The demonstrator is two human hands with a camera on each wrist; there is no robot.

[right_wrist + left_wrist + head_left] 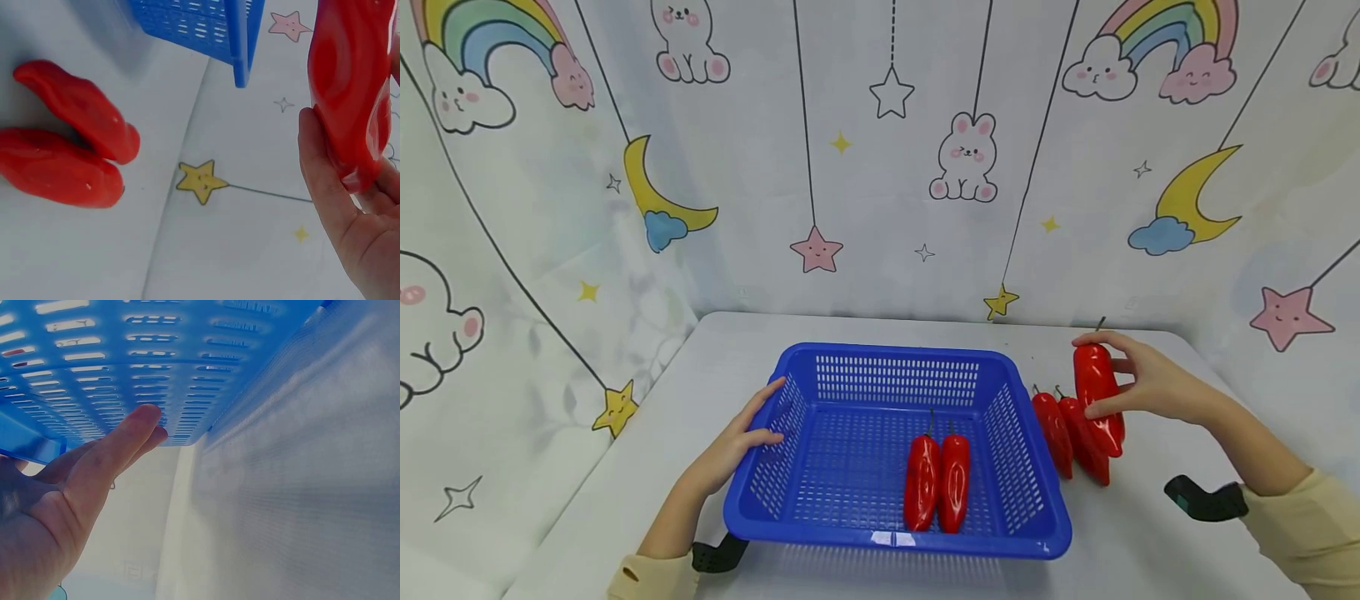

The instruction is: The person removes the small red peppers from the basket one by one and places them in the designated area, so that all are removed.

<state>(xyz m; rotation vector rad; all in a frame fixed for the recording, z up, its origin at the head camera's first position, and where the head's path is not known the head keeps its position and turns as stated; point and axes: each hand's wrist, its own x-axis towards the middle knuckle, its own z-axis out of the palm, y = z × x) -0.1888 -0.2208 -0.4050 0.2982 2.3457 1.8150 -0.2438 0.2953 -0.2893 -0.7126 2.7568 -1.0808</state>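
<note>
A blue plastic basket [880, 354] with slotted walls stands before me. My left hand [730, 450] grips its left rim, and in the left wrist view fingers [119, 440] lie against the outer wall. Two red chili peppers [921, 483] lie side by side inside, right of the middle, stems pointing away. To the basket's right my right hand [1157, 387] holds another red chili pepper [1093, 375] between thumb and fingers, stem up, raised over the table in the right wrist view. Two more red peppers [81, 112] lie beneath it on the table, close to the basket's right wall.
The white table [730, 350] meets a printed curtain [895, 183] at its back and sides. Black bands [1206, 500] sit at both wrists, next to the pale sleeves [1307, 533].
</note>
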